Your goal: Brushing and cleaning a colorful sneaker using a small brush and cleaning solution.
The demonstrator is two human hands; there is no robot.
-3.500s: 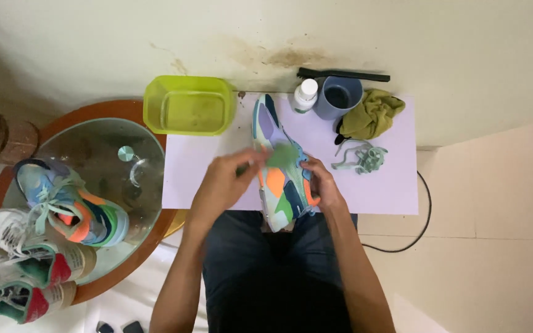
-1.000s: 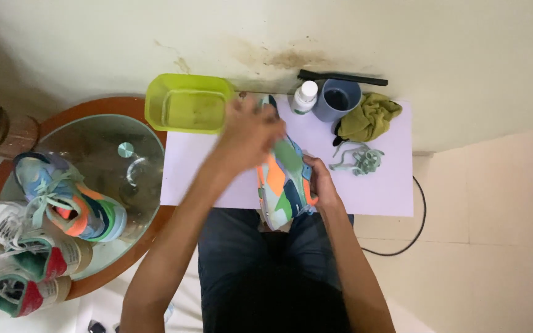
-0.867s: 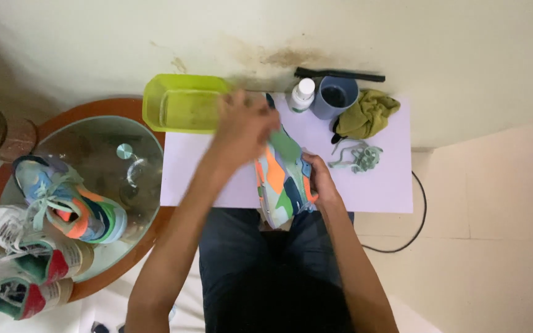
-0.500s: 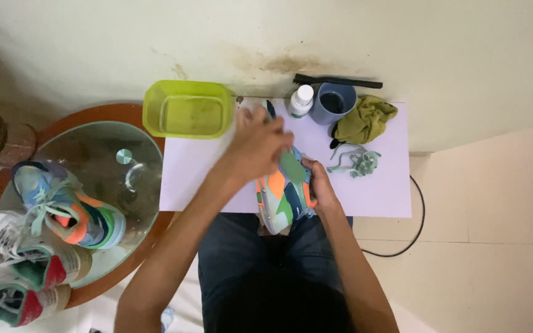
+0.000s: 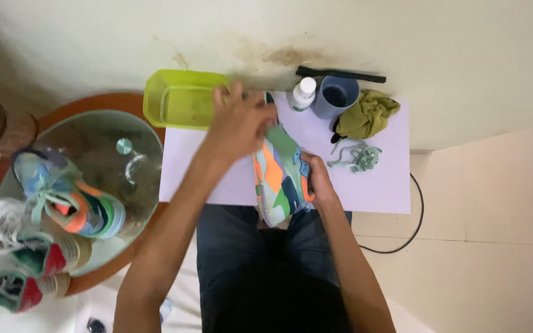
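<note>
The right hand (image 5: 318, 183) wraps its fingers around the side of the multicoloured sneaker (image 5: 280, 174) at the white sheet's (image 5: 377, 185) near edge, while the left hand (image 5: 239, 123), fingers loosely spread, presses its upper, which looks light, soft-sided, best gripped at the firm sole.

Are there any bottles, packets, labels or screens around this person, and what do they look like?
Small bottle: at the far edge of the white sheet, between the yellow-green tub and the grey-blue cup; white cap, pale body with a label too blurred to tell more.
No packets, signs or screens show.
</note>
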